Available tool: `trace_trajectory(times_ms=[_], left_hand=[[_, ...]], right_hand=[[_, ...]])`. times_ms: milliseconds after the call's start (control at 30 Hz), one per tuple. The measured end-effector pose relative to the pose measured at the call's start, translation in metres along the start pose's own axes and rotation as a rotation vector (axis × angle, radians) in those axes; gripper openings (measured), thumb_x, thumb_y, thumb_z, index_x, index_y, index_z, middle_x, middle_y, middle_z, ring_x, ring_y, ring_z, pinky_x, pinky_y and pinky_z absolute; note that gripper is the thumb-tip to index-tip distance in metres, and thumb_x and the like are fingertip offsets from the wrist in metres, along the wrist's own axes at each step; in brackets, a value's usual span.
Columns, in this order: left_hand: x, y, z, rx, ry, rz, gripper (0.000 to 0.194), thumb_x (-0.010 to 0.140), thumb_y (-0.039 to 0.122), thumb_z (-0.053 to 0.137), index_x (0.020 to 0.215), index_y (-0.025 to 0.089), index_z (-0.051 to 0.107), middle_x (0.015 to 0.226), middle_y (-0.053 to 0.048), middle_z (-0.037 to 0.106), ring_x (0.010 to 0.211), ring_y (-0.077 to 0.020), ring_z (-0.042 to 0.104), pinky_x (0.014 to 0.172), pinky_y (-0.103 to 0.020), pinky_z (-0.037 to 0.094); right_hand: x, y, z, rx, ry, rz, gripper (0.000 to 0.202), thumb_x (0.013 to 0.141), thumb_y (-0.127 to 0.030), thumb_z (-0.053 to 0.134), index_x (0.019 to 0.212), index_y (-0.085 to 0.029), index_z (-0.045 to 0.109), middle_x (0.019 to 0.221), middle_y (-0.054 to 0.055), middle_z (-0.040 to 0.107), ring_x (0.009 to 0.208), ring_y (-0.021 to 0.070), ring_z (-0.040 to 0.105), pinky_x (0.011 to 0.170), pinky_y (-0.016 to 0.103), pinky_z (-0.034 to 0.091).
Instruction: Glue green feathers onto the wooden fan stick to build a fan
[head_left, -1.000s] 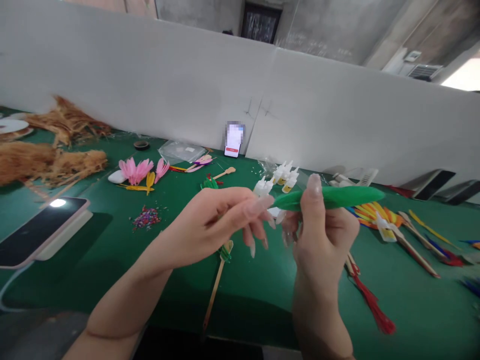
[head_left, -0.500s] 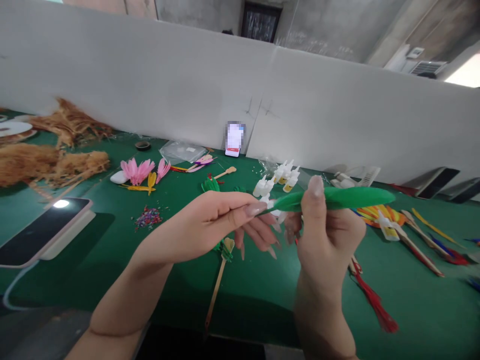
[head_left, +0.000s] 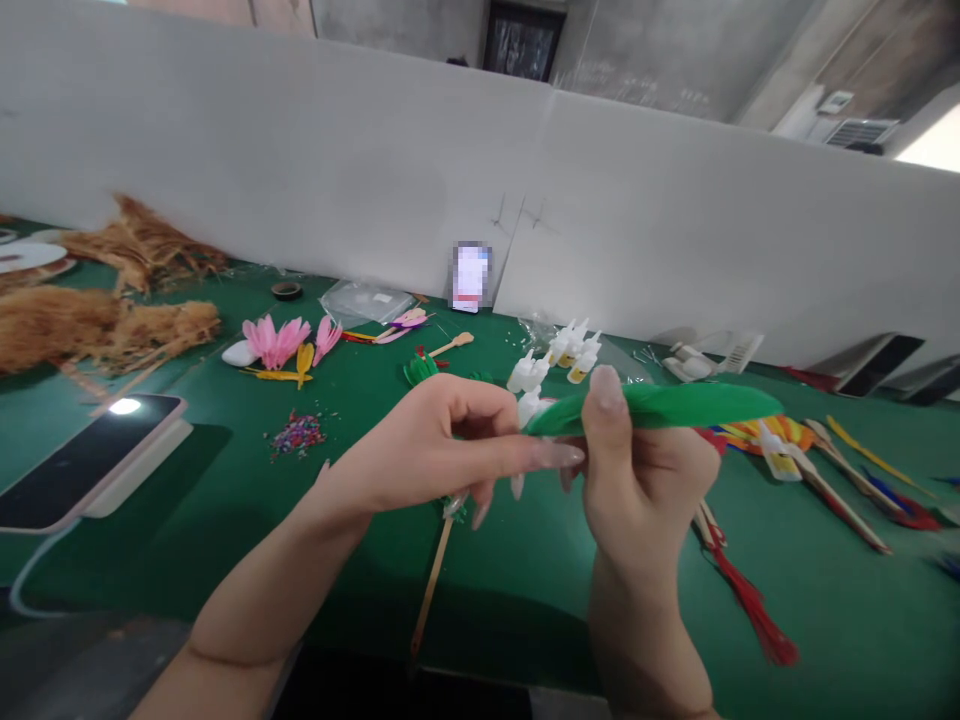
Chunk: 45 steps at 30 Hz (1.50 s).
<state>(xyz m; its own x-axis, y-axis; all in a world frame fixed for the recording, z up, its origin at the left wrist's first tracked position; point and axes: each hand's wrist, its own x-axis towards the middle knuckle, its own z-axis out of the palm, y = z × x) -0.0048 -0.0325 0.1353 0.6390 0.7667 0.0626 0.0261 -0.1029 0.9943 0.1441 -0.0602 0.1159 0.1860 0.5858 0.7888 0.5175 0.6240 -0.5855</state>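
A green feather (head_left: 697,405) lies level in front of me, its tip toward the right. My right hand (head_left: 649,465) grips it, the thumb pressed on top of the vane and the fingers curled beneath. At the quill end, my left hand (head_left: 435,450) is closed, index finger bent and thumb stretched along the underside toward the right hand. The exact contact of the left fingertips with the quill is partly hidden. Below my left hand, a wooden stick (head_left: 431,590) with green feather bits at its top rests on the table, its upper end partly covered.
White glue bottles (head_left: 562,350) stand behind the hands, and another bottle (head_left: 778,450) lies at right by an orange feather fan (head_left: 780,428). Pink feathers (head_left: 276,343), coloured bits (head_left: 298,435) and a phone on a pad (head_left: 82,465) are left. A red tassel (head_left: 754,605) lies right.
My left thumb has moved right, underneath the feather, and the left fingers have curled in from being spread. My right hand and the feather have shifted slightly left.
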Motion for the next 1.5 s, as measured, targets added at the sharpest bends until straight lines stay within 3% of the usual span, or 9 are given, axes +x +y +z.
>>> trace_trajectory(times_ms=[233, 467, 567, 667, 900, 1100, 1233, 1367, 1500], left_hand=[[-0.004, 0.006, -0.005, 0.013, -0.068, 0.004, 0.015, 0.084, 0.018, 0.062, 0.070, 0.012, 0.065, 0.065, -0.001, 0.071, 0.058, -0.0077, 0.067, 0.055, -0.013, 0.054], [-0.007, 0.003, -0.013, 0.118, -0.165, 0.067, 0.020, 0.090, 0.019, 0.051, 0.098, 0.017, 0.069, 0.094, -0.005, 0.075, 0.087, -0.0158, 0.071, 0.076, -0.024, 0.059], [-0.008, 0.002, -0.012, 0.117, -0.143, 0.069, 0.017, 0.088, 0.019, 0.054, 0.096, 0.016, 0.069, 0.089, -0.005, 0.075, 0.081, -0.0160, 0.072, 0.072, -0.025, 0.060], [-0.007, 0.002, -0.008, 0.155, -0.104, 0.080, 0.013, 0.085, 0.023, 0.060, 0.079, 0.014, 0.068, 0.074, -0.003, 0.074, 0.069, -0.0134, 0.071, 0.067, -0.022, 0.059], [-0.004, -0.001, 0.001, 0.368, 0.087, 0.176, 0.040, 0.085, 0.032, 0.061, 0.051, 0.014, 0.050, 0.043, 0.004, 0.056, 0.040, -0.0052, 0.055, 0.038, -0.013, 0.039], [-0.006, -0.001, -0.005, 0.362, -0.028, 0.141, 0.025, 0.092, 0.023, 0.050, 0.072, 0.015, 0.062, 0.070, 0.000, 0.073, 0.064, -0.0085, 0.068, 0.061, -0.015, 0.054], [-0.010, -0.001, -0.015, 0.454, -0.094, 0.228, 0.021, 0.093, 0.018, 0.044, 0.088, 0.017, 0.065, 0.087, -0.002, 0.075, 0.081, -0.0110, 0.070, 0.072, -0.018, 0.055], [-0.010, 0.000, -0.018, 0.556, -0.062, 0.323, 0.022, 0.092, 0.016, 0.045, 0.095, 0.019, 0.066, 0.090, -0.002, 0.074, 0.079, -0.0120, 0.069, 0.069, -0.019, 0.053], [-0.007, -0.001, -0.012, 0.629, 0.035, 0.342, 0.024, 0.092, 0.019, 0.046, 0.077, 0.018, 0.064, 0.072, 0.002, 0.071, 0.065, -0.0079, 0.065, 0.059, -0.016, 0.046]], right_hand=[[0.002, 0.002, 0.000, 0.063, 0.007, 0.030, 0.049, 0.091, -0.020, 0.054, 0.043, -0.018, 0.043, 0.037, -0.008, 0.042, 0.034, 0.0030, 0.040, 0.037, 0.018, 0.033], [0.003, 0.001, -0.003, 0.063, 0.001, 0.033, 0.048, 0.090, -0.018, 0.055, 0.044, -0.017, 0.044, 0.037, -0.008, 0.044, 0.034, 0.0021, 0.040, 0.036, 0.017, 0.031], [0.002, 0.000, -0.002, 0.065, 0.042, 0.065, 0.049, 0.091, -0.023, 0.054, 0.043, -0.018, 0.044, 0.036, -0.008, 0.043, 0.033, 0.0030, 0.040, 0.036, 0.019, 0.032], [0.001, 0.000, -0.002, 0.082, 0.014, 0.076, 0.048, 0.091, -0.028, 0.055, 0.044, -0.019, 0.047, 0.037, -0.007, 0.044, 0.033, 0.0046, 0.041, 0.034, 0.020, 0.031], [0.004, 0.003, -0.007, 0.080, -0.106, 0.059, 0.049, 0.091, -0.023, 0.056, 0.042, -0.019, 0.046, 0.035, -0.007, 0.042, 0.032, 0.0040, 0.041, 0.034, 0.019, 0.031], [0.006, 0.005, -0.008, 0.039, -0.165, 0.044, 0.049, 0.091, -0.022, 0.054, 0.043, -0.018, 0.045, 0.037, -0.007, 0.042, 0.034, 0.0038, 0.042, 0.037, 0.019, 0.033], [0.007, 0.004, -0.007, 0.015, -0.200, 0.039, 0.048, 0.090, -0.023, 0.055, 0.043, -0.018, 0.046, 0.038, -0.007, 0.043, 0.035, 0.0040, 0.040, 0.038, 0.020, 0.032], [0.008, 0.003, -0.006, 0.038, -0.201, 0.039, 0.048, 0.090, -0.020, 0.053, 0.043, -0.018, 0.047, 0.037, -0.007, 0.045, 0.035, 0.0042, 0.043, 0.037, 0.019, 0.033], [0.008, 0.001, -0.007, 0.089, -0.097, 0.086, 0.051, 0.091, -0.024, 0.053, 0.042, -0.018, 0.043, 0.034, -0.007, 0.041, 0.032, 0.0039, 0.040, 0.034, 0.019, 0.031]])
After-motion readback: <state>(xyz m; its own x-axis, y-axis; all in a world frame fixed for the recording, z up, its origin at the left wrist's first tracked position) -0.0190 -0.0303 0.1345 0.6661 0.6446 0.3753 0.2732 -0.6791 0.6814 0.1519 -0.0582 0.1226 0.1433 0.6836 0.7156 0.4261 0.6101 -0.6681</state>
